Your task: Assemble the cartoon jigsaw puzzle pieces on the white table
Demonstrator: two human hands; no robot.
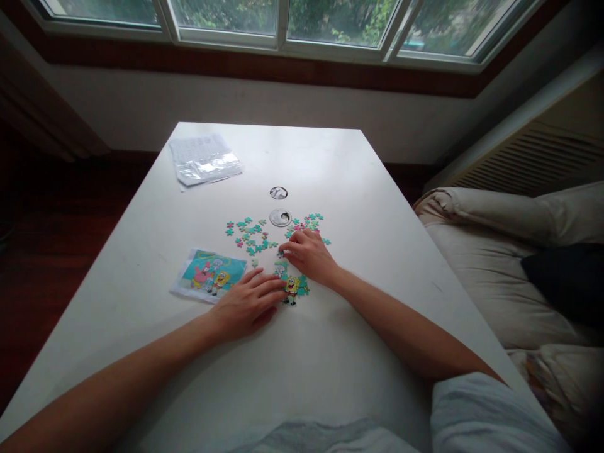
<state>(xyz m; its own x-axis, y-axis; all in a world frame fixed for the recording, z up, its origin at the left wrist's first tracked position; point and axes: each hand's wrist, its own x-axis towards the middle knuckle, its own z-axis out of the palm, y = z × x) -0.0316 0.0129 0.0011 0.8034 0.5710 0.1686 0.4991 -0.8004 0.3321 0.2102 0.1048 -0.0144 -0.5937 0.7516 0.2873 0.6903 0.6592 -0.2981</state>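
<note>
A partly joined jigsaw puzzle [293,286] with cartoon figures lies on the white table in front of me. My left hand [250,298] rests palm down with its fingers stretched out, fingertips at the left edge of the joined part. Just above it, my right hand [309,255] pinches a small puzzle piece [281,253] between thumb and fingers. Loose green and pink puzzle pieces [252,236] are scattered beyond my left hand. More loose pieces [311,220] lie behind my right hand, which partly covers them. A cartoon reference picture [212,274] lies left of my left hand.
A clear plastic bag with paper [205,160] lies at the table's far left. Two round fittings [280,218] are set in the middle of the white table [330,170]. A beige sofa [476,270] stands along the right side, and windows [330,28] are beyond.
</note>
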